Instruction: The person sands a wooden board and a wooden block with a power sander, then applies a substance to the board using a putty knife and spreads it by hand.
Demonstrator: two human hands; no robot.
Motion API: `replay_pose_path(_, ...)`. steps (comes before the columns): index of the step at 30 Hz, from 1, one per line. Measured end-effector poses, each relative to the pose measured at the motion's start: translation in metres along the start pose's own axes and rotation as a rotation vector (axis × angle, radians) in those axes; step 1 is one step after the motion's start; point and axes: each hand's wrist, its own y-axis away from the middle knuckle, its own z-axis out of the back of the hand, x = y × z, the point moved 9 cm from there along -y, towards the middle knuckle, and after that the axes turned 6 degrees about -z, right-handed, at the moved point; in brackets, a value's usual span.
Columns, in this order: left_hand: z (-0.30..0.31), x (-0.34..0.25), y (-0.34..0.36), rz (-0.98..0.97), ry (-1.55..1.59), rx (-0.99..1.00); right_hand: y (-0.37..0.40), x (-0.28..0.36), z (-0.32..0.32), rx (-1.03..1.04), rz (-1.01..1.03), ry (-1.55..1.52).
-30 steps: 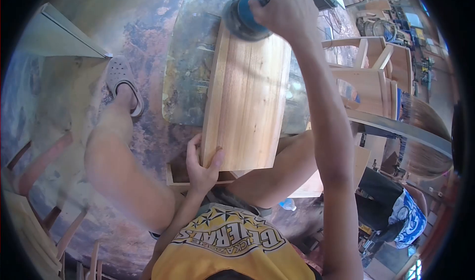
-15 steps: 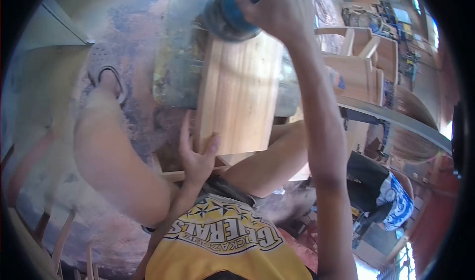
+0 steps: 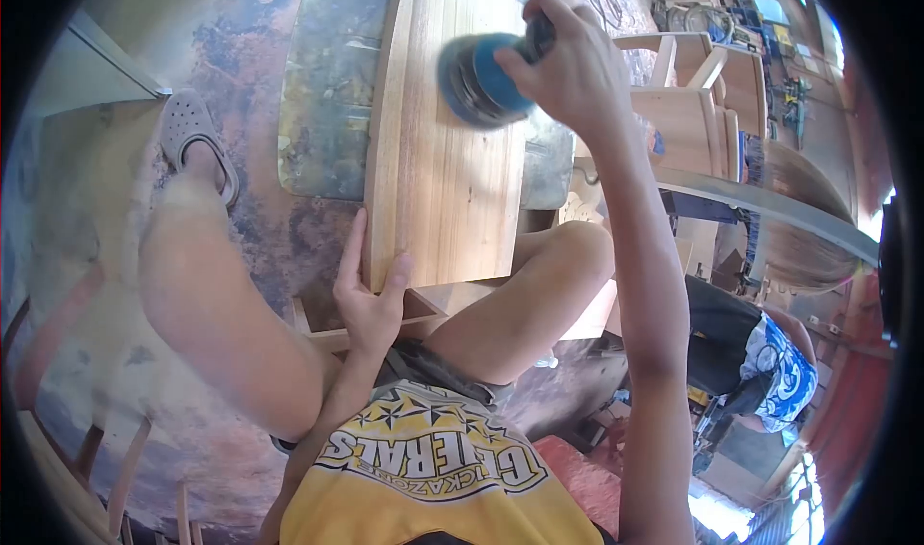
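A long light-brown wooden board point(image 3: 448, 179) lies in front of me, its near end above my lap. My left hand point(image 3: 371, 290) grips the near left corner, thumb on the top face and fingers along the side. In my right hand point(image 3: 568, 59) is a round blue power sander point(image 3: 486, 78), its blurred pad on the board's upper face toward the right edge. Beneath the board is a worn, stained greenish support point(image 3: 327, 112). An open wooden box point(image 3: 419, 309) shows under the board's near end, between my legs.
Wooden furniture frames point(image 3: 698, 112) stand at the right, beside a long grey bar point(image 3: 760, 213). Another person in blue and white clothing point(image 3: 780, 372) is at the lower right. Wooden legs point(image 3: 125, 468) stick up at the lower left. Tools and clutter fill the upper right.
The sander in my right hand has moved down the board, nearer to me and rightward. The board's upper left part now shows. My left hand keeps its hold on the corner.
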Motion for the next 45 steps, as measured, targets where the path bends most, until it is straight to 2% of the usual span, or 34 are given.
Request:
replay_pose_path(1,0.000,0.001,0.000,-0.003,-0.005,0.034,0.014,-0.006,-0.001,0.050,-0.078,0.019)
replay_pose_path(5,-0.001,0.002,-0.001,-0.025,-0.018,0.055,0.038,0.002,0.006,0.033,-0.022,-0.068)
replay_pose_path(12,-0.002,-0.007,-0.006,-0.068,-0.010,0.022,-0.008,-0.001,0.001,-0.032,-0.002,0.026)
replay_pose_path(18,-0.008,-0.006,-0.005,-0.123,-0.117,0.027,0.024,-0.013,0.003,0.016,-0.030,-0.052)
replay_pose_path(22,-0.006,-0.008,-0.004,-0.133,-0.055,0.030,-0.021,0.008,0.005,-0.081,0.093,-0.059)
replay_pose_path(23,-0.005,-0.008,-0.005,-0.120,-0.026,0.029,-0.026,0.005,0.010,0.025,-0.038,-0.133)
replay_pose_path(28,-0.004,-0.003,-0.003,-0.079,-0.034,0.069,-0.024,-0.002,0.000,0.041,-0.026,-0.193)
replay_pose_path(30,-0.005,-0.002,-0.002,-0.084,-0.031,0.089,-0.034,0.008,0.010,-0.080,0.075,-0.103)
replay_pose_path(38,-0.005,-0.006,-0.003,-0.080,-0.065,0.107,-0.049,0.005,0.014,-0.071,0.096,-0.033)
replay_pose_path(41,-0.005,-0.006,-0.004,-0.125,-0.093,0.105,-0.076,-0.013,0.000,-0.035,-0.028,-0.087)
replay_pose_path(45,-0.001,-0.007,0.002,-0.104,-0.073,0.131,-0.100,-0.021,-0.013,-0.004,-0.054,-0.045)
